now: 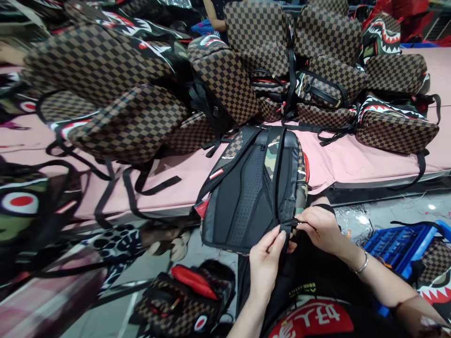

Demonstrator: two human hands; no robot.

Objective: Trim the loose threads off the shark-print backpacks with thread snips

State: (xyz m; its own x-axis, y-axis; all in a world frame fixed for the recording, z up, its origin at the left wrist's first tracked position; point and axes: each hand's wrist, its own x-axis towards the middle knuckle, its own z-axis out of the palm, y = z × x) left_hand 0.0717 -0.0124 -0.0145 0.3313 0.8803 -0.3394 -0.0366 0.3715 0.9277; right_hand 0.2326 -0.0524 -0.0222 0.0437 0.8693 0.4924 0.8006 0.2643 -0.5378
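A backpack [252, 188] with a black mesh back panel and camouflage straps lies back-up, hanging over the front edge of a pink-covered table [197, 173]. My left hand [266, 260] pinches the black strap end [283, 230] at the backpack's lower right corner. My right hand [320, 227], with a bracelet on its wrist, pinches the same strap just to the right, at a small buckle. Both hands work close together at that corner.
Many brown checkered backpacks [225, 75] with shark-mouth prints are piled across the table, straps dangling off its edge. Another checkered bag [183, 295] lies on the floor below. A blue plastic crate [401, 244] stands at the right. Someone's arm [211, 16] shows far back.
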